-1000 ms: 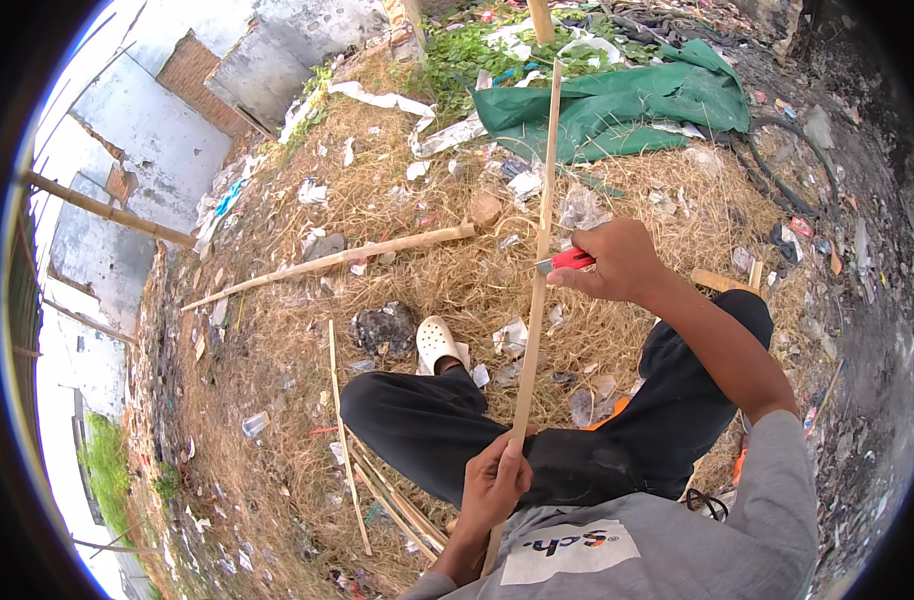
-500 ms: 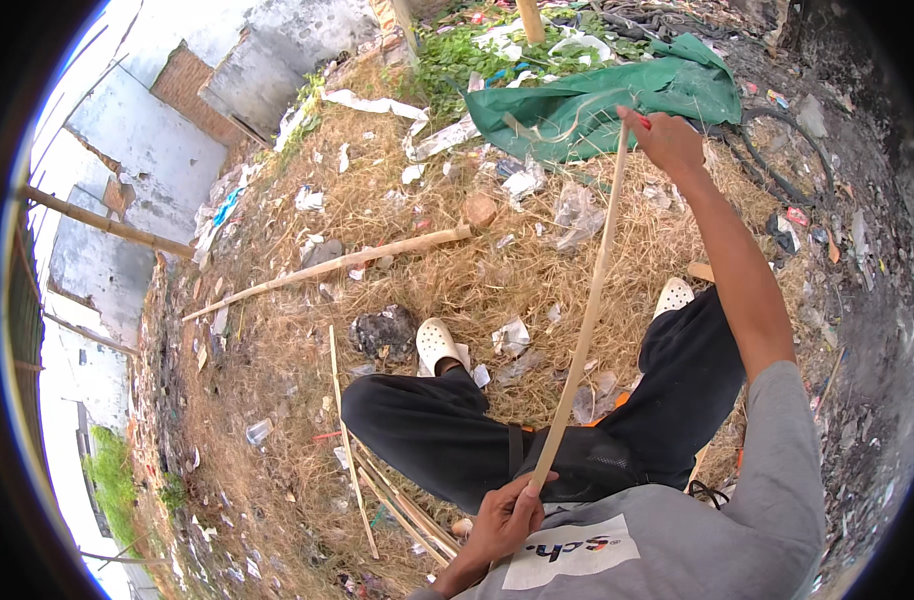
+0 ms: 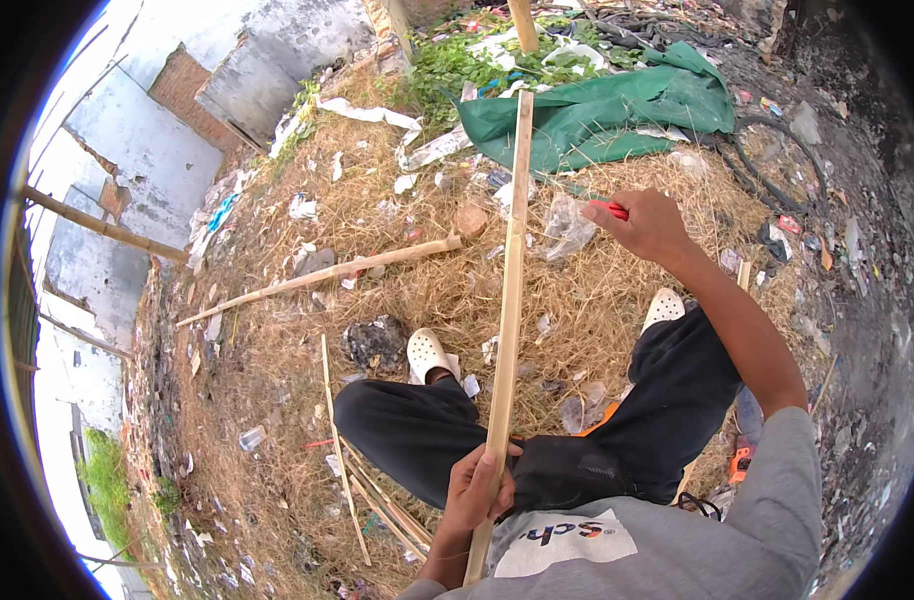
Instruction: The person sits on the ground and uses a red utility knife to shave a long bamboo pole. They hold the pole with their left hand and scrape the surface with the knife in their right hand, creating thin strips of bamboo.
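A long pale bamboo strip (image 3: 510,300) rises from my lap, tilted away from me. My left hand (image 3: 477,487) is closed around its lower part, close to my shirt. Its far end stands free in front of the green sheet. My right hand (image 3: 649,230) is held out to the right of the strip, apart from it, closed on a small red-handled tool (image 3: 609,209). Only part of the red handle shows; the tool's working end cannot be made out.
Several split bamboo strips (image 3: 382,505) lie left of my leg. A thicker bamboo pole (image 3: 327,272) rests on dry grass farther out. Beyond are a green sheet (image 3: 607,120) and a black hose (image 3: 812,160). Beside my right hip lies an orange object (image 3: 741,463).
The strip's far end has swung left and now shows a broader face. My right hand has left that end and dropped nearer, the red-handled tool still in it.
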The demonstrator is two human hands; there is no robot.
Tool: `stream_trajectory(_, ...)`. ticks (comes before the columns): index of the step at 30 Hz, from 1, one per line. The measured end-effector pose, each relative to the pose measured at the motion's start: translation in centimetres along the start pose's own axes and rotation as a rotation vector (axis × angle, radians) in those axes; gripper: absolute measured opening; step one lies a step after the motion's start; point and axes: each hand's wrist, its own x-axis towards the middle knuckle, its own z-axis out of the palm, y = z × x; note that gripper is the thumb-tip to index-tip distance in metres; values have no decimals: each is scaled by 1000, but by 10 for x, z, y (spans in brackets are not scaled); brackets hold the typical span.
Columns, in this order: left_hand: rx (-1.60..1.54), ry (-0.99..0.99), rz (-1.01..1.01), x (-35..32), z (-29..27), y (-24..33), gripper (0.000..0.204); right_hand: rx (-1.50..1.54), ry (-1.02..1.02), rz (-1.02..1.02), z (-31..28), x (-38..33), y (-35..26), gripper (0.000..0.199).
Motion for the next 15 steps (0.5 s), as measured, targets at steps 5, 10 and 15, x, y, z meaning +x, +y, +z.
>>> stream_trajectory(5, -11, -8, 9, 10, 4, 0, 42, 81, -79, -213, 18, -32, -36, 70)
stream_trajectory(10, 25, -18, 29, 25, 5, 6, 43, 54, -83, -398, 34, -49, -63, 65)
stream_trajectory(15, 100, 7, 66, 29, 12, 15, 41, 57, -97, -469, 39, -52, -73, 67)
